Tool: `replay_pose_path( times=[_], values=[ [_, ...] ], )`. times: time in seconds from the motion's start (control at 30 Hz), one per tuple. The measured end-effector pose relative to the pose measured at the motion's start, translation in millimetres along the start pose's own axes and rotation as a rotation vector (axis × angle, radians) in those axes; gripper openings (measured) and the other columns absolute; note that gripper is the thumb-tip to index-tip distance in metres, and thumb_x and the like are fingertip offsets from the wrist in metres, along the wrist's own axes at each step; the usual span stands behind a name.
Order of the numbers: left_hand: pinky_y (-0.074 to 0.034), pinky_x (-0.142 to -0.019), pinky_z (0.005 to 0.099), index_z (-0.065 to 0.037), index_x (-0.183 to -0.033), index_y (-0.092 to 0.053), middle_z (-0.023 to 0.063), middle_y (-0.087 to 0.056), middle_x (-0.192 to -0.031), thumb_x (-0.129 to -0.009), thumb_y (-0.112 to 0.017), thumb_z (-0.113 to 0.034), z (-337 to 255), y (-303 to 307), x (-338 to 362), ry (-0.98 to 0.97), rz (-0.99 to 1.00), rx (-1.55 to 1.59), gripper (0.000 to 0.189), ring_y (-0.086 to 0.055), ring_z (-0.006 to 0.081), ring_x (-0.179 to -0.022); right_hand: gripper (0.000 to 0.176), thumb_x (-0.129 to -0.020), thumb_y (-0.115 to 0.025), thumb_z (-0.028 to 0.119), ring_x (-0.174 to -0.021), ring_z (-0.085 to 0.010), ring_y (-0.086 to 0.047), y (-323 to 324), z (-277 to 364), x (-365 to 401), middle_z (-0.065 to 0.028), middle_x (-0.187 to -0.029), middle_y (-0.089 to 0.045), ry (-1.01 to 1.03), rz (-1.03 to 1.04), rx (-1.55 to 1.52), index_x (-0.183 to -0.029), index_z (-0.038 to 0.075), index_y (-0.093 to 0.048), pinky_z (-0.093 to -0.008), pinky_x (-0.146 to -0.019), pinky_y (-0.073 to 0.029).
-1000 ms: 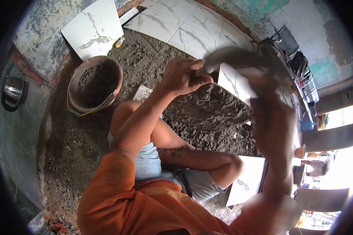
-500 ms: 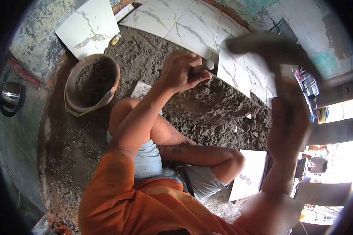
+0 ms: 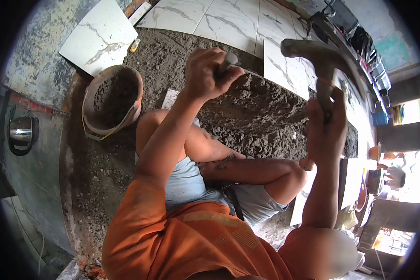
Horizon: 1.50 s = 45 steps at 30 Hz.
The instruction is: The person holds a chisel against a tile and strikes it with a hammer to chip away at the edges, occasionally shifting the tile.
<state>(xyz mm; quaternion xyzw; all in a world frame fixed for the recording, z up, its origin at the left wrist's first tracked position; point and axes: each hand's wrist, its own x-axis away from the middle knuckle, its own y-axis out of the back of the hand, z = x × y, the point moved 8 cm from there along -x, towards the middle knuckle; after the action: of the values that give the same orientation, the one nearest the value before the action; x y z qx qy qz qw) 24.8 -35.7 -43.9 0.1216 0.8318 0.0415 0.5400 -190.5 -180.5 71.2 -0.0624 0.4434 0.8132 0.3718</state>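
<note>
My left hand (image 3: 207,74) is wrapped round a metal chisel (image 3: 228,60), whose blunt end sticks out above the thumb; its lower end is hidden. On the right, my right hand (image 3: 327,126) grips a claw hammer (image 3: 324,53), raised with its head pointing toward the chisel and apart from it. Below and beyond my left hand lies rough grey mortar (image 3: 252,109). White marbled floor tiles (image 3: 228,21) border the mortar at the far side, and one tile's edge (image 3: 284,70) reaches out between my two hands.
A bucket of mortar (image 3: 137,105) stands left of my knee. Behind it a loose marbled tile (image 3: 98,39) leans by the wall, with a small yellow tool (image 3: 135,45) beside it. A steel kettle (image 3: 22,129) is at far left. More tiles (image 3: 352,182) lie at right.
The hammer and my right hand have shifted slightly left and look sharper. My left hand has moved a little up and left with the chisel. The whole view has turned slightly.
</note>
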Motion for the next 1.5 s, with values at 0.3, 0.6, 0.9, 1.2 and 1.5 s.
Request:
replay_pose_path(
  times=[0.3, 0.6, 0.9, 1.2, 1.5],
  values=[
    [-0.045, -0.055, 0.037, -0.012, -0.068, -0.057, 0.0018, -0.057, -0.06, -0.094, -0.075, -0.042, -11.1, -2.4, -7.7, -0.066, -0.11, -0.069, 0.043, -0.058, 0.0242, -0.053, 0.036, -0.097, -0.067, 0.026, -0.076, -0.0417, -0.072, -72.4, -73.3, 52.4, -0.0208, -0.081, -0.073, -0.135, 0.204, 0.175, -0.131, 0.018, -0.063, -0.0489, -0.061, -0.055],
    [-0.048, -0.06, 0.0388, -0.012, -0.069, -0.058, 0.0029, -0.062, -0.064, -0.095, -0.074, -0.04, -13.2, -1.2, -8.7, -0.036, -0.083, -0.055, 0.042, -0.061, 0.0283, -0.057, 0.04, -0.093, -0.071, 0.02, -0.083, -0.0373, -0.074, -61.4, -88.0, 56.0, -0.0196, -0.091, -0.073, -0.149, 0.051, 0.005, -0.131, 0.007, -0.063, -0.0438, -0.073, -0.056],
    [-0.049, -0.061, 0.0329, -0.005, -0.084, -0.071, 0.0065, -0.068, -0.071, -0.106, -0.051, -0.047, -2.5, -6.1, -11.3, 0.157, 0.004, 0.028, 0.051, -0.063, 0.0169, -0.063, 0.038, -0.098, -0.063, 0.018, -0.103, -0.0447, -0.068, -66.5, -99.0, 18.2, -0.0257, -0.112, -0.068, 0.063, -0.158, -0.022, -0.132, 0.002, -0.058, -0.0467, -0.085, -0.055],
    [-0.052, -0.058, 0.0325, -0.005, -0.083, -0.05, 0.0092, -0.062, -0.066, -0.103, -0.043, -0.066, -45.8, -30.6, -53.6, 0.082, 0.042, 0.384, 0.065, -0.062, 0.017, -0.059, 0.031, -0.101, -0.06, 0.021, -0.084, -0.0453, -0.069, -58.1, -109.5, 5.6, -0.0246, -0.093, -0.069, -0.119, -0.162, -0.172, -0.125, 0.001, -0.058, -0.047, -0.073, -0.054],
    [-0.045, -0.047, 0.0332, -0.011, -0.07, -0.055, -0.0001, -0.053, -0.054, -0.088, -0.073, -0.063, -54.4, -74.3, -49.0, -0.105, 0.262, 0.259, 0.058, -0.052, 0.0171, -0.044, 0.031, -0.1, -0.062, 0.021, -0.082, -0.0445, -0.07, -52.9, -114.5, 4.4, -0.0241, -0.089, -0.07, -0.06, -0.191, -0.234, -0.123, 0.002, -0.058, -0.0466, -0.072, -0.053]
  ],
)
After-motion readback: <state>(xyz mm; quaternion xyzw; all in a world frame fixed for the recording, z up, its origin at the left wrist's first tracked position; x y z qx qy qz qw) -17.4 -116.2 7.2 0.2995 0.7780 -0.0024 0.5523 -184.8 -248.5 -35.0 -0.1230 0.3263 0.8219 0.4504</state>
